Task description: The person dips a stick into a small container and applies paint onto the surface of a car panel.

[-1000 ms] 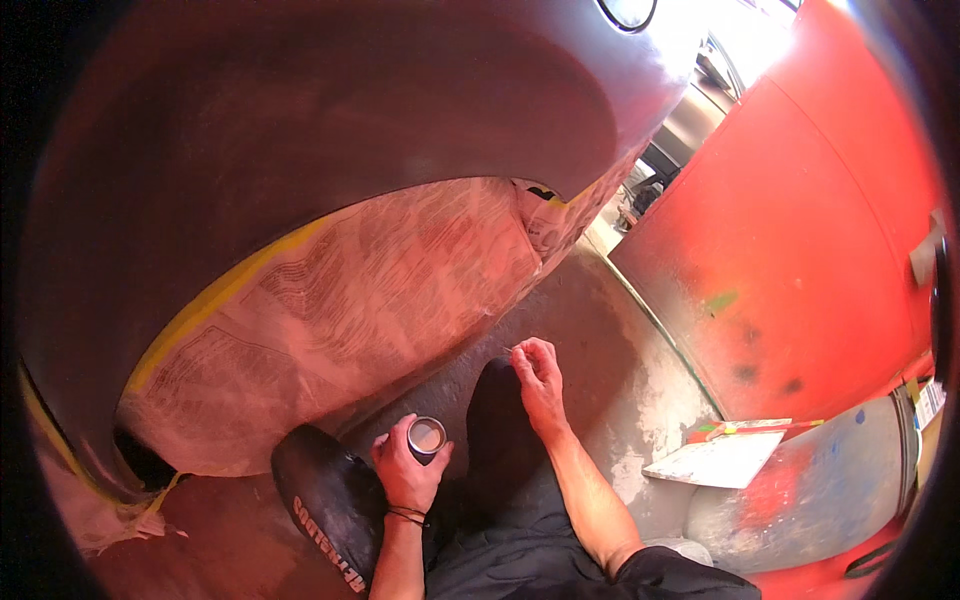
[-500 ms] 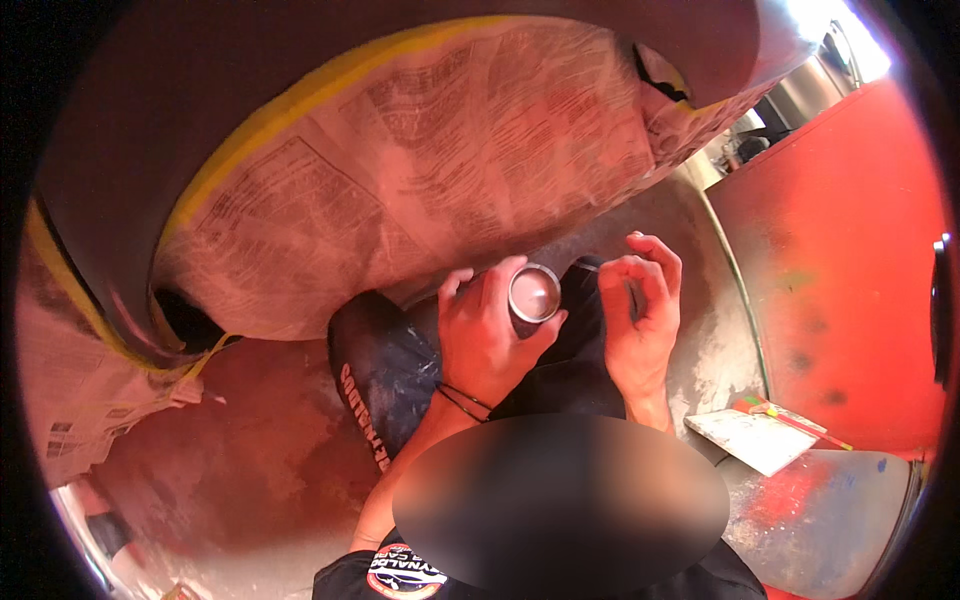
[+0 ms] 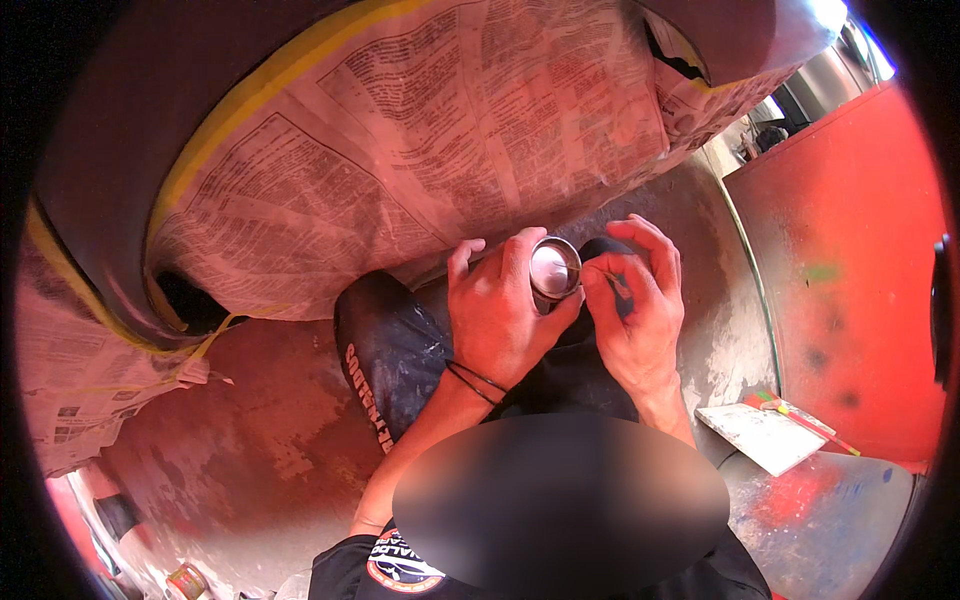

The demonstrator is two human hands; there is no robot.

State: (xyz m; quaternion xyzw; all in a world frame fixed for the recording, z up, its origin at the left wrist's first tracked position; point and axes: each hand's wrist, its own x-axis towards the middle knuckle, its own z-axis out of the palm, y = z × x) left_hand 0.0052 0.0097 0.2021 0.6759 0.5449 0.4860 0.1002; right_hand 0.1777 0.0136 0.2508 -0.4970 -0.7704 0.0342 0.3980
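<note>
Newspaper (image 3: 400, 150) covered the upper left of the frame, above my knee (image 3: 400, 340). My left hand (image 3: 500, 310) grasped a small metal tin (image 3: 553, 268) with pale contents. My right hand (image 3: 635, 300) pinched at its rim.

A small round metal tin (image 3: 553, 268) sits open at centre frame, a labelled can (image 3: 186, 581) stands at the lower left edge, and a round red-and-white printed badge (image 3: 402, 565) shows on the dark shirt below.
</note>
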